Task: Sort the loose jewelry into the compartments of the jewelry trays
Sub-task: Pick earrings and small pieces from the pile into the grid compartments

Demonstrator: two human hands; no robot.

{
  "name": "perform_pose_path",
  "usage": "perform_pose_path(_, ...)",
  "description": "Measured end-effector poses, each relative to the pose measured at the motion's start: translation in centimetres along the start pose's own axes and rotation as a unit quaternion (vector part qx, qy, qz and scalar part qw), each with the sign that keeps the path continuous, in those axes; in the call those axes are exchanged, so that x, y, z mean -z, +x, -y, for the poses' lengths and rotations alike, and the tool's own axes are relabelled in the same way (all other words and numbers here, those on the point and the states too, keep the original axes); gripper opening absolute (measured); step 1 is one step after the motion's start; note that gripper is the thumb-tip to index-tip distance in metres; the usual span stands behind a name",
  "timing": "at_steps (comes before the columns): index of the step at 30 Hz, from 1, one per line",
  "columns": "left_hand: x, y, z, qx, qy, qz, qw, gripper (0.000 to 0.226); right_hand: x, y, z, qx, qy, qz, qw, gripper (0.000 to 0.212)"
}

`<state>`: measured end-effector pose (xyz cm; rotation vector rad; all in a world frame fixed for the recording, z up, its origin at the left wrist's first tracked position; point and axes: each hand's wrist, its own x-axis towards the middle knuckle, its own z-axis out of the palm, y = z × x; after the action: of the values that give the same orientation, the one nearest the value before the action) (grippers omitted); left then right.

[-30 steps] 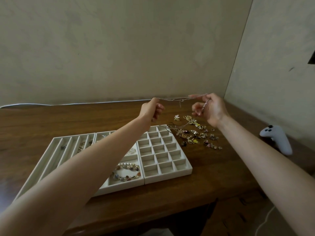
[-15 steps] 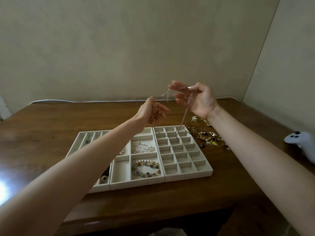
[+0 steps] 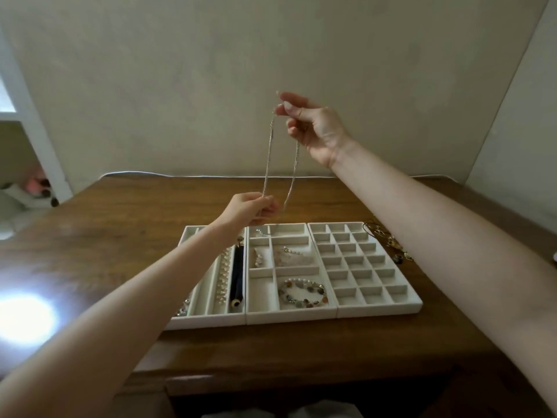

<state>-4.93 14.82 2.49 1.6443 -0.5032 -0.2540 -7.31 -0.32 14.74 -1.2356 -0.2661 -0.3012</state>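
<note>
A thin silver chain (image 3: 269, 152) hangs in two strands in the air above the trays. My right hand (image 3: 310, 128) pinches its top, raised high in front of the wall. Lower down, my left hand (image 3: 251, 209) pinches the end of the left strand; the right strand dangles free beside it. Below stand three white jewelry trays side by side: a long-slot tray (image 3: 208, 319) with a pearl strand and a dark piece, a middle tray (image 3: 291, 316) with a beaded bracelet (image 3: 303, 292), and a grid tray (image 3: 379, 309) of small squares. Loose jewelry (image 3: 391, 244) lies right of the trays, partly behind my right arm.
The trays rest on a brown wooden table (image 3: 120, 251) against a pale wall. A white cable (image 3: 211, 175) runs along the table's back edge. A bright glare spot (image 3: 24, 315) lies on the left of the tabletop.
My right hand has risen well above the table with the chain, which went from stretched sideways to hanging down. The view has shifted left, and the trays now sit centred.
</note>
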Motion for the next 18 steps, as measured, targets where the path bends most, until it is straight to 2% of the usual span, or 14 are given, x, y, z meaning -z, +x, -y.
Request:
perform_pose_path(5, 1.9, -1.4, 1.2, 0.007, -0.016, 0.03, 0.999, 0.022, -3.1, 0.4, -1.0, -0.016, -0.003, 0.05, 0.999, 0.024)
perform_pose_path(10, 3.4, -3.2, 1.7, -0.012, -0.012, 0.037, 0.999, 0.023, -5.5, 1.4, -2.1, -0.003, 0.011, 0.02, 1.0, 0.012)
perform_pose_path(13, 4.3, -4.5, 1.9, -0.033, -0.018, 0.018, 0.999, 0.025, -6.2, 1.9, -2.4, 0.026, -0.091, -0.006, 0.995, 0.012)
perform_pose_path(18, 5.9, -6.6, 2.0, -0.047, -0.048, -0.043, 0.997, 0.031, -6.9, 2.0, -3.3, 0.109, -0.262, -0.017, 0.959, 0.018)
